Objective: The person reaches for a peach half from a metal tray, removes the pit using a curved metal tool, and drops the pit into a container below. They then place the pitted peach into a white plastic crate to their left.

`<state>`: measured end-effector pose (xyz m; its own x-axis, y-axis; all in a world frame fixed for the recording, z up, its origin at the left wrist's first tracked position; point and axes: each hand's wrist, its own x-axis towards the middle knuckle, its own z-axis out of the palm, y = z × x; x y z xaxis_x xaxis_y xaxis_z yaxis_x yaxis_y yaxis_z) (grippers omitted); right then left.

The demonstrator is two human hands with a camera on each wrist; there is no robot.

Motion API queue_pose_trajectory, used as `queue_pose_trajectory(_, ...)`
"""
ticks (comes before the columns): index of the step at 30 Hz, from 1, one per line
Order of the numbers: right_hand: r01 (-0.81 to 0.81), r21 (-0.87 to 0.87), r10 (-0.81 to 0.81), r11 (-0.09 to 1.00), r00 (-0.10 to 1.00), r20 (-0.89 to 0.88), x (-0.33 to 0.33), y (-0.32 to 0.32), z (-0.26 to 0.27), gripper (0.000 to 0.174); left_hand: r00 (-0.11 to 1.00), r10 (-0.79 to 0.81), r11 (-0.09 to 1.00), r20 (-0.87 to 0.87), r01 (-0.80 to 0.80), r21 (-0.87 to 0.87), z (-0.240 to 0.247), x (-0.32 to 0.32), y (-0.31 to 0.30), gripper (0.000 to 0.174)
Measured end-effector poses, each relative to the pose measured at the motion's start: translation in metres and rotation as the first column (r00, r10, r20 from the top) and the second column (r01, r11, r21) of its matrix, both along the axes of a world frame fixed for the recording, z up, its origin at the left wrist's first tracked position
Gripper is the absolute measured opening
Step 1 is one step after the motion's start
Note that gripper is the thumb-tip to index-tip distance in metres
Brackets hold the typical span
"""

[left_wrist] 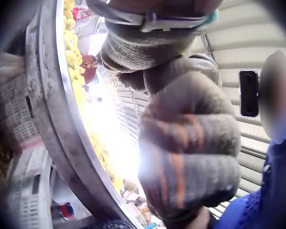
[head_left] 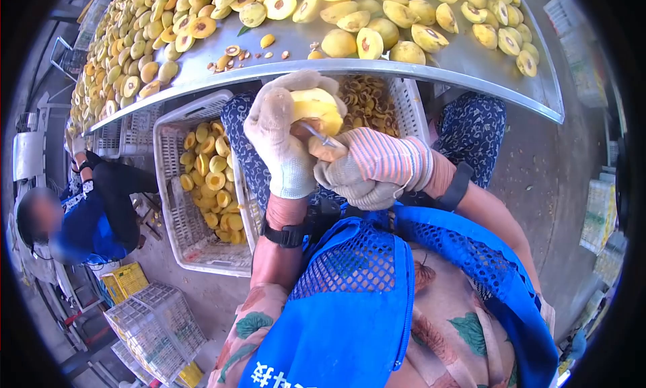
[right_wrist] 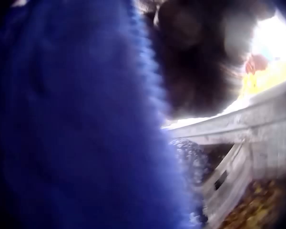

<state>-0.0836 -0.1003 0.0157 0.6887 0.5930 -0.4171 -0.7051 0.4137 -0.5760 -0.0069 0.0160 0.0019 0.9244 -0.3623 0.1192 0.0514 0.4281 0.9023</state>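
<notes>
In the head view my gloved left hand (head_left: 279, 129) holds a yellow stone-fruit half (head_left: 316, 111) just past the table edge, fingers curled over it. My right hand (head_left: 377, 166), in a striped glove, grips a small tool with a narrow metal shaft (head_left: 317, 133), whose tip is at the fruit's brown inner side. Its handle is mostly hidden in the fist. The left wrist view shows curled gloved fingers (left_wrist: 190, 157) close up, while the right wrist view has a dark, blurred hand (right_wrist: 205, 62) behind blue cloth.
Halved fruit covers much of the metal table (head_left: 471, 78), whose raised rim runs before me. Below stand a white crate (head_left: 178, 233) of yellow halves and another crate (head_left: 414, 112) of brownish pieces by my knees. Another person (head_left: 101, 206) sits at the left, near stacked crates (head_left: 158, 324).
</notes>
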Motion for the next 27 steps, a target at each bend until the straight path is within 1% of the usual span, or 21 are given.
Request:
queue_pose_trajectory(1, -0.012, 0.000, 0.012, 1.000, 1.000, -0.004, 0.001, 0.000, -0.004, 0.018, 0.996, -0.094, 0.990, -0.007, 0.092, -0.110, 0.000, 0.001, 0.000, 0.051)
queue_pose_trajectory(3, 0.016, 0.075, -0.015, 0.997, 1.000, -0.020, 0.003, -0.002, -0.015, 0.018, 0.994, -0.086, 0.993, -0.072, 0.080, -0.087, 0.000, 0.004, -0.004, 0.054)
queue_pose_trajectory(5, 0.048, 0.003, -0.048, 0.999, 0.997, 0.056, -0.002, -0.002, -0.003, 0.021, 0.849, -0.091, 0.959, -0.521, -0.067, -0.276, 0.002, 0.009, -0.008, 0.052)
queue_pose_trajectory(7, 0.190, 0.225, -0.210, 0.956, 0.975, 0.067, -0.006, -0.009, -0.015, 0.019, 0.853, -0.033, 0.940, -0.521, -0.151, -0.307, -0.001, 0.016, -0.003, 0.052)
queue_pose_trajectory(8, 0.391, -0.004, -0.388, 0.921, 0.916, 0.103, -0.007, -0.010, -0.022, 0.026, 0.874, -0.019, 0.949, -0.486, -0.138, -0.284, -0.003, 0.024, 0.011, 0.053)
queue_pose_trajectory(9, 0.266, 0.001, -0.266, 0.964, 0.964, -0.004, -0.005, -0.028, -0.042, 0.030, 0.891, -0.001, 0.959, -0.453, -0.128, -0.254, -0.004, 0.031, 0.030, 0.053)
queue_pose_trajectory(10, 0.215, -0.648, 0.025, 0.731, 0.940, 0.340, 0.005, -0.029, -0.060, 0.032, 0.902, 0.161, 0.963, -0.401, -0.232, -0.135, -0.003, 0.036, 0.044, 0.053)
queue_pose_trajectory(11, 0.361, -0.926, 0.447, 0.111, 0.814, 0.371, 0.010, -0.028, -0.074, 0.035, 0.901, 0.219, 0.956, -0.374, -0.274, -0.100, -0.009, 0.044, 0.067, 0.053)
queue_pose_trajectory(12, 0.365, -0.924, 0.433, 0.114, 0.819, 0.377, 0.010, -0.025, -0.077, 0.035, 0.877, 0.405, 0.913, -0.259, -0.401, 0.070, -0.019, 0.054, 0.093, 0.049)
queue_pose_trajectory(13, 0.235, -0.964, 0.263, 0.125, 0.929, 0.260, 0.009, -0.026, -0.082, 0.037, 0.841, 0.541, 0.802, -0.003, -0.515, 0.303, -0.022, 0.058, 0.109, 0.046)
queue_pose_trajectory(14, 0.111, -0.983, 0.094, 0.149, 0.988, 0.125, 0.011, -0.034, -0.083, 0.040, 0.744, 0.566, 0.493, 0.353, -0.650, 0.579, -0.038, 0.072, 0.139, 0.044)
queue_pose_trajectory(15, 0.119, -0.983, 0.068, 0.139, 0.989, 0.129, 0.013, -0.037, -0.085, 0.040, 0.733, 0.578, 0.380, 0.358, -0.630, 0.677, -0.031, 0.074, 0.144, 0.039)
queue_pose_trajectory(17, -0.026, -0.995, 0.320, 0.101, 0.947, 0.008, 0.015, -0.031, -0.090, 0.035, 0.757, 0.572, 0.565, 0.315, -0.642, 0.518, -0.016, 0.072, 0.124, 0.033)
queue_pose_trajectory(19, -0.071, -0.997, 0.549, 0.039, 0.835, -0.038, 0.018, -0.022, -0.132, 0.029, 0.893, 0.280, 0.616, 0.352, -0.448, 0.648, 0.014, 0.059, 0.064, 0.030)
queue_pose_trajectory(20, -0.125, -0.989, 0.556, 0.080, 0.829, -0.060, 0.003, -0.017, -0.160, 0.029, 0.910, 0.087, 0.486, 0.406, -0.395, 0.780, 0.024, 0.058, 0.034, 0.033)
queue_pose_trajectory(21, -0.143, -0.984, 0.557, 0.107, 0.828, -0.060, -0.001, -0.018, -0.145, 0.029, 0.908, 0.012, 0.440, 0.418, -0.380, 0.814, 0.010, 0.071, 0.010, 0.041)
queue_pose_trajectory(22, -0.152, -0.980, 0.555, 0.132, 0.830, -0.054, -0.004, -0.018, -0.141, 0.029, 0.872, -0.206, 0.278, 0.444, -0.383, 0.881, 0.006, 0.078, -0.019, 0.047)
queue_pose_trajectory(23, -0.143, -0.978, 0.550, 0.153, 0.835, -0.036, -0.006, -0.021, -0.142, 0.028, 0.811, -0.383, 0.184, 0.442, -0.401, 0.897, -0.004, 0.089, -0.047, 0.055)
queue_pose_trajectory(24, -0.138, -0.974, 0.540, 0.178, 0.842, -0.020, -0.008, -0.021, -0.142, 0.028, 0.726, -0.487, 0.215, 0.485, -0.438, 0.873, -0.026, 0.100, -0.070, 0.060)
queue_pose_trajectory(25, -0.130, -0.971, 0.527, 0.201, 0.850, -0.005, -0.010, -0.023, -0.141, 0.028, 0.775, -0.566, 0.076, 0.281, -0.291, 0.954, -0.020, 0.101, -0.095, 0.057)
queue_pose_trajectory(27, -0.097, -0.966, 0.480, 0.241, 0.877, 0.032, -0.009, -0.027, -0.139, 0.027, 0.758, -0.600, -0.055, 0.256, -0.358, 0.932, -0.027, 0.112, -0.118, 0.043)
